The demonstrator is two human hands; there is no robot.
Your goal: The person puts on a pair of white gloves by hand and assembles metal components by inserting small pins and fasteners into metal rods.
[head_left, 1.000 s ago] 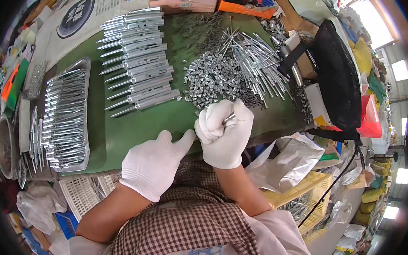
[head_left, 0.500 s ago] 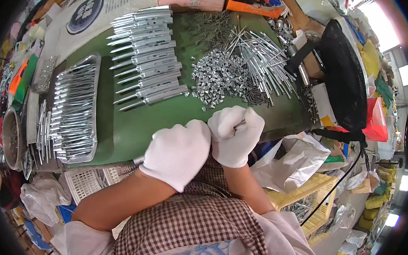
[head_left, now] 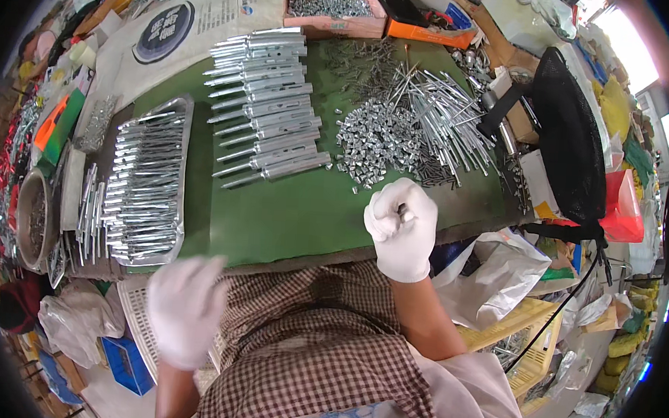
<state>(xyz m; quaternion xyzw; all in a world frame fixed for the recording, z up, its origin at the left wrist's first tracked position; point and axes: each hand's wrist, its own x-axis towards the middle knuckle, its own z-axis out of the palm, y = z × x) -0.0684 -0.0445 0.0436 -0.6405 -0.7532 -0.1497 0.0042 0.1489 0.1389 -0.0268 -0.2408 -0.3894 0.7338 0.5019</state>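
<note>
My left hand [head_left: 185, 311], in a white glove, hangs in front of the bench edge, over a white plastic basket [head_left: 134, 298]. Motion blurs its fingers, and whether they hold anything is unclear. My right hand [head_left: 403, 231], gloved too, is curled closed above the front edge of the green mat [head_left: 281, 221]. Something small and dark shows between its fingers, too little to name. Just beyond it lie a heap of small silver metal cones [head_left: 376, 139], dark screws [head_left: 435, 171] and a pile of long thin metal rods [head_left: 456, 124]. Metal tube-and-rod pieces [head_left: 271, 122] lie in a slanting row.
A metal tray [head_left: 183, 178] full of thin rods stands at the left, with a round bowl [head_left: 35, 220] beyond it. Small parts fill a pink box [head_left: 335, 26] at the back, beside an orange box [head_left: 431, 34]. A black mesh object [head_left: 569, 138] stands right.
My hands have parted: the left has swung left and down off the mat's edge, while the right stays closed near the same place. The view has shifted slightly.
</note>
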